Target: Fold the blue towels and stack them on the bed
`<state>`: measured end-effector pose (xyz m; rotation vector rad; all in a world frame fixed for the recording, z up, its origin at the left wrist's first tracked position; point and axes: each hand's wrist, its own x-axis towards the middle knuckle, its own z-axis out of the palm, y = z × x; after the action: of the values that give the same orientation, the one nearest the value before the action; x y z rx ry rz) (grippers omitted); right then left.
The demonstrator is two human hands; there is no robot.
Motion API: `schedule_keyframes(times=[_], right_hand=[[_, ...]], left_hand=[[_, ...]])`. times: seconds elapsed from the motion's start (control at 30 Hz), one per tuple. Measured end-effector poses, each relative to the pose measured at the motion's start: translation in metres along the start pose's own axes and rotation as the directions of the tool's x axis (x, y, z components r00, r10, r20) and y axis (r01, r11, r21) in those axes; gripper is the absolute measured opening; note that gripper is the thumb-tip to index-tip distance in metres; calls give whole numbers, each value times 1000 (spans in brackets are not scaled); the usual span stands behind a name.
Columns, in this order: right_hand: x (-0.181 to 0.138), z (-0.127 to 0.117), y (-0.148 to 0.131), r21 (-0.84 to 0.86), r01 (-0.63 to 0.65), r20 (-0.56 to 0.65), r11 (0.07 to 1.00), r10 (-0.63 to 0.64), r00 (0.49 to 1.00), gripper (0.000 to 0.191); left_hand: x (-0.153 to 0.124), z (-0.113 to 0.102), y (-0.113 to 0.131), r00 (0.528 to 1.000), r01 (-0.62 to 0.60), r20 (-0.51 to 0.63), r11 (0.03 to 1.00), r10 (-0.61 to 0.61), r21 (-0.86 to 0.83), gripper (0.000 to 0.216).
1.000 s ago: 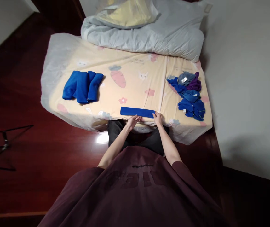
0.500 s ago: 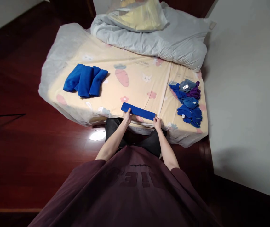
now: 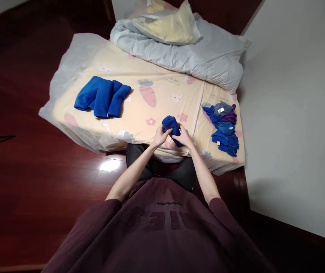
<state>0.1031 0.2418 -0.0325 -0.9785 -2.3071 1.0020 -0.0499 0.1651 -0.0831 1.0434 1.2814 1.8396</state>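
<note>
A blue cloth (image 3: 171, 125), folded short and thick, is lifted slightly over the near edge of the bed (image 3: 139, 113). My left hand (image 3: 161, 136) grips its left side with the fingers curled round it. My right hand (image 3: 184, 138) holds its right side, fingers closed on the fabric. Both hands are close together in front of my body.
Several folded blue cloths (image 3: 102, 96) lie side by side on the left of the bed. A loose heap of blue, grey and purple cloths (image 3: 225, 127) lies at the right. A grey duvet (image 3: 185, 49) is bunched at the far end. Dark wooden floor (image 3: 22, 159) lies to the left, a white wall (image 3: 293, 113) to the right.
The blue cloth lay as a long flat strip with my hands at its ends. My hands have come together and the strip is now folded short and raised off the bed.
</note>
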Motion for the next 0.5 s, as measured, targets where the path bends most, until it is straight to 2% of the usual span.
schedule_keyframes(times=[0.1, 0.2, 0.3, 0.4, 0.5], right_hand=[[17, 0, -26, -14, -16, 18, 1000, 16, 1000, 44], [25, 6, -45, -69, -2, -3, 998, 1, 1000, 31], [33, 20, -67, -72, 2, -50, 997, -6, 999, 39], [47, 47, -91, -11, -4, -67, 1000, 4, 998, 54], [65, 85, -119, 42, 14, -44, 999, -13, 999, 58]], left_hand=[[0, -10, 20, 991, -86, 106, 994, 79, 69, 46], [0, -37, 28, 988, -115, 112, 986, 102, 119, 51], [-3, -75, 22, 992, -32, 123, 984, 11, 177, 65], [-12, -118, 13, 982, 96, 135, 962, -134, 255, 71], [-25, -160, 9, 975, 200, 48, 948, -219, 247, 65]])
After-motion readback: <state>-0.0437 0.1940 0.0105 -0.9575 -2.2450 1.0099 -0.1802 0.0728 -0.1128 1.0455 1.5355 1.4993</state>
